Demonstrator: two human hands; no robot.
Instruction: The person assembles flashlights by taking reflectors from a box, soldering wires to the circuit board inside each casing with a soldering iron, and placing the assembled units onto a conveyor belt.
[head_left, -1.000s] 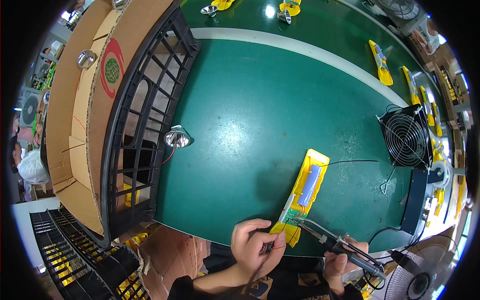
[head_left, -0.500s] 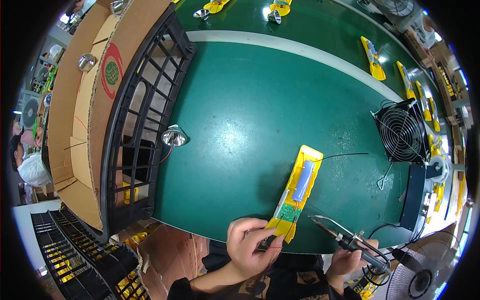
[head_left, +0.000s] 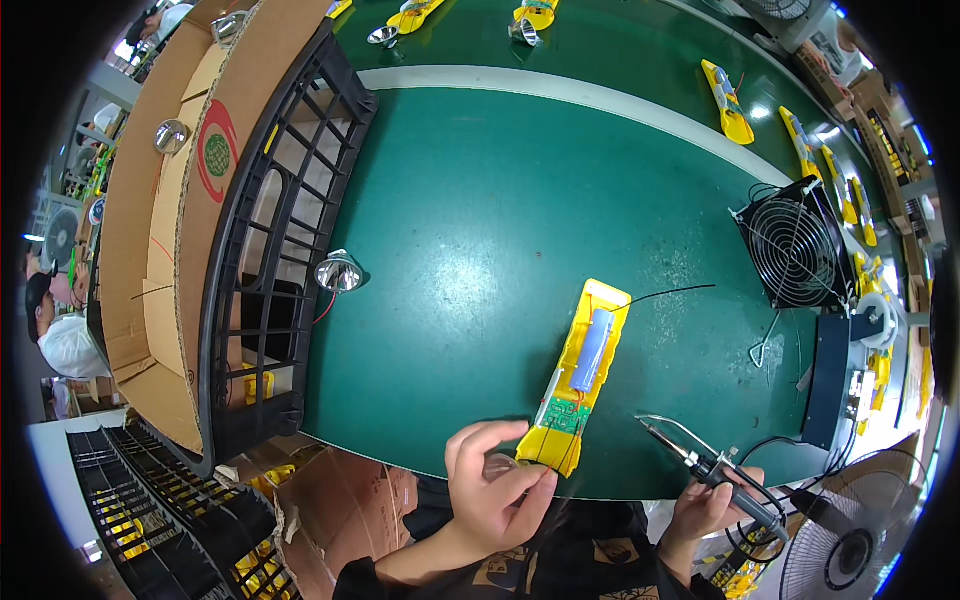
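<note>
A long yellow lamp housing half (head_left: 549, 448) lies on the green bench, holding a blue cylindrical battery cell (head_left: 594, 350) and a small green circuit board (head_left: 566, 416) with thin wires. At the housing's near end is my left hand (head_left: 497, 490), thumb and fingers closed in a pinch. What they pinch is hidden; dark thin wires run from the board toward the fingertips. My right hand (head_left: 708, 508) is wrapped round the handle of a soldering iron (head_left: 690, 460) with a thin curved metal tube alongside. The iron's tip points up-left, apart from the housing.
To the left, a black plastic crate (head_left: 235, 300) stands beside an open cardboard box (head_left: 190, 240). A shiny reflector cup (head_left: 340, 272) with a red wire lies near the crate. At right are a black square fan (head_left: 795, 245) and a solder spool (head_left: 878, 320). More yellow housings (head_left: 728, 105) lie beyond the pale strip.
My left hand's fingertips have drawn closer to the housing's near end, and the red wire by them no longer shows. The soldering iron remains in my right hand. The whole view has shifted slightly.
</note>
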